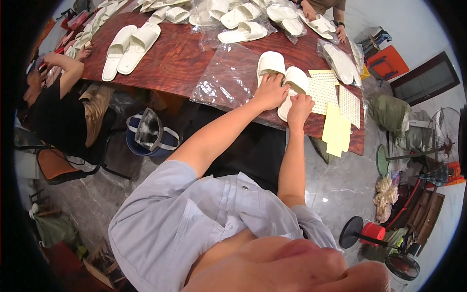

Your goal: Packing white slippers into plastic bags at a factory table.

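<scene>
Both bare hands are working over a pair of white open-toed slippers point(271, 62) at the near edge of a glossy red-brown wooden counter in the head view. The left hand point(271, 92) is resting with its fingers partly bent at the strap openings, touching the slippers; whether it is gripping them, I cannot tell. The right hand point(299, 108) is bending its fingers inward over the sole of the right-hand slipper; whether anything is sitting between its fingertips is too small to tell. Just to the right, pale yellow sheets dotted with small rows of stickers point(349, 104) are lying beside and partly under plain yellow paper strips point(332, 127), which are hanging past the counter's edge. To the left, a flat clear plastic bag point(226, 75) is lying on the wood, and farther left a second white slipper pair point(138, 48) is standing side by side. Along the far side, white slippers in clear bags point(243, 31) are spreading out, and a co-worker's hand point(309, 10) is touching a slipper there.
</scene>
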A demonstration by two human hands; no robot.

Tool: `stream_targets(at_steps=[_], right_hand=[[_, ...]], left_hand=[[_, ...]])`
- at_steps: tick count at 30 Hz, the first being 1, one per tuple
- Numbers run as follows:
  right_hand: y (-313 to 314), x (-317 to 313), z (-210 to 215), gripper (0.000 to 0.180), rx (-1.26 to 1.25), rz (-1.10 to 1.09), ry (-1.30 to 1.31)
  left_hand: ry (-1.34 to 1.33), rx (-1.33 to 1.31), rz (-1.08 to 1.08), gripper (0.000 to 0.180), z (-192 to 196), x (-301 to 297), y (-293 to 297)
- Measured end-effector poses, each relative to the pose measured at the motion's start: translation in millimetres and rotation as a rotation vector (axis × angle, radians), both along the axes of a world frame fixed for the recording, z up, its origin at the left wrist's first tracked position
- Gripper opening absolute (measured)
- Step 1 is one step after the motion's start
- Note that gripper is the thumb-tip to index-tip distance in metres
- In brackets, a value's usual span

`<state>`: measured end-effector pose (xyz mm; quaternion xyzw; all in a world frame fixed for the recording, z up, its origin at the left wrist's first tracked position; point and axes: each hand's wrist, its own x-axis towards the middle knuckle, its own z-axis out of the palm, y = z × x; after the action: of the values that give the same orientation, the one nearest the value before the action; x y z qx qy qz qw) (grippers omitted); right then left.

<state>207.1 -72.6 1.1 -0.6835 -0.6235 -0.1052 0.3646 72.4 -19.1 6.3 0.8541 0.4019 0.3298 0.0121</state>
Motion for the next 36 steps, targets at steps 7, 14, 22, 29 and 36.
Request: stream_targets(at_steps=[7, 14, 22, 29, 36], right_hand=[[-3, 2, -5, 0.014, 0.03, 0.0, 0.034], [-3, -4, -3, 0.015, 0.103, 0.068, 0.162], [0, -1, 3, 0.012, -0.02, 0.0, -0.042], [0, 3, -2, 0.011, -0.018, 0.061, -0.117], [10, 20, -9, 0.007, 0.08, 0.126, -0.182]], left_hand=[[0.012, 0.013, 0.0, 0.03, 1, -1, -3], [0.059, -0.034, 0.016, 0.031, 6, -7, -4], [0.041, 0.033, 0.025, 0.03, 1, -1, 1], [-0.026, 0.051, 0.011, 0.028, -6, -3, -1], [-0.012, 0.049, -0.001, 0.026, 1, 3, 2]])
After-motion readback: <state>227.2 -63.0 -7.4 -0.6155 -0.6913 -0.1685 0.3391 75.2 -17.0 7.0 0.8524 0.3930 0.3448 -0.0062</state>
